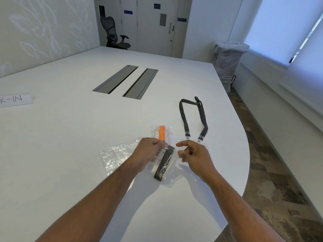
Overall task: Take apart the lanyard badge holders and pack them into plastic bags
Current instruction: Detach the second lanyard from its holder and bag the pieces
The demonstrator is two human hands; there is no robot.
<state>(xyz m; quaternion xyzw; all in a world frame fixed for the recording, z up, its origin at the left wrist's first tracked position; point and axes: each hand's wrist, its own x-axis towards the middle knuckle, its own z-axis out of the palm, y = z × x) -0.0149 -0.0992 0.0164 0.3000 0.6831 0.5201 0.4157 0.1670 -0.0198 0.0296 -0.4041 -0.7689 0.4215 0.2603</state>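
Desk (pixel 70 154) first: a broad white, smooth-topped desk with a rounded end carries everything, two long grey cable-slot covers (pixel 125 81) set into its middle and a white paper strip with handwritten letters (pixel 15 100) at its far left edge. To the right lies a flat black woven lanyard strap (pixel 193 117), spread in a loop with its metal clips toward the person, seemingly waiting its turn. Beside the left forearm sits a crumpled clear plastic bag (pixel 115 156). Nearer, both hands work a second clear, glossy plastic bag (pixel 170 172) holding a folded black strap (pixel 164 165): the left hand (pixel 148 151) grips its mouth shut, the right hand (pixel 194 154) pinches the opposite edge, probably to close it. Just beyond lies a small clear bag with an orange folded strap (pixel 162 132), apparently packed.
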